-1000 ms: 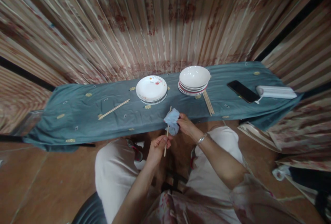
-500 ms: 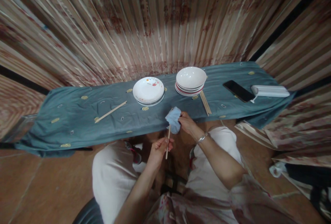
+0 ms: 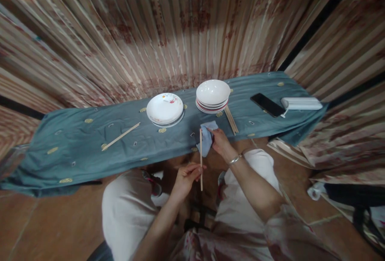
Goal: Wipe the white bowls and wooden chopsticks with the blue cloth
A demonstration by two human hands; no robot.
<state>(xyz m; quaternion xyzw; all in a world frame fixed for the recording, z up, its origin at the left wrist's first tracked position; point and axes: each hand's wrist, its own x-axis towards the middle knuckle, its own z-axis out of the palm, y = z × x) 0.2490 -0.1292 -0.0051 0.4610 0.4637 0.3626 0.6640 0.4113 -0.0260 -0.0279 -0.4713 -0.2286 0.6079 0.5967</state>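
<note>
Between its thumb and fingers, my left hand pinches a wooden chopstick near the lower end. The chopstick points up, away from me, in front of the table's near edge. My right hand, with a silver bangle at the wrist, is closed on a light blue cloth. The cloth hangs open just behind and to the right of the chopstick's upper part; whether they touch I cannot tell.
On the green tablecloth stand stacked plates and stacked bowls. Chopsticks lie at left, and more chopsticks beside the bowls. A black phone and a white device lie at right. A pleated curtain hangs behind.
The cloth was wrapped about the chopstick's upper part; now it is spread and the chopstick's upper length shows. The chopstick stands more upright. The view has shifted slightly.
</note>
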